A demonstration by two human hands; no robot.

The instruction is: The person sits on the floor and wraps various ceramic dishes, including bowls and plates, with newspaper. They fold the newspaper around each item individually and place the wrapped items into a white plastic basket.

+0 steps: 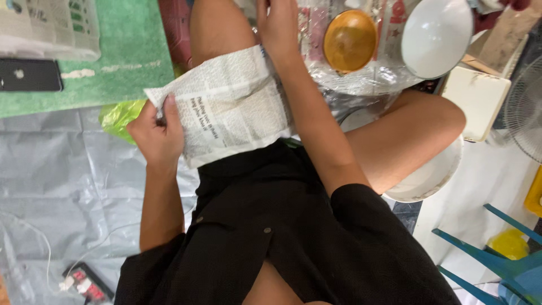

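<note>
Left hand (158,133): closed on the near edge of a newspaper sheet (228,104) – thumb on top, fingers curled beneath.
Right hand (276,25): reaches past the sheet's far corner; its grip cannot be told.
Newspaper sheet: draped over the lap, between both hands.
Beyond the right hand: an amber bowl (350,39) – beside it, a white bowl (436,36).

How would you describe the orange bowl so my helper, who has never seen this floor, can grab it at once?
Start from the person's bare knee at the top of the view, with the printed newspaper sheet lying across it. Just right of the right hand, on crinkled clear plastic wrap, sits the round translucent orange bowl. Its larger neighbour to the right is a white bowl; only this one is amber-coloured.
</note>
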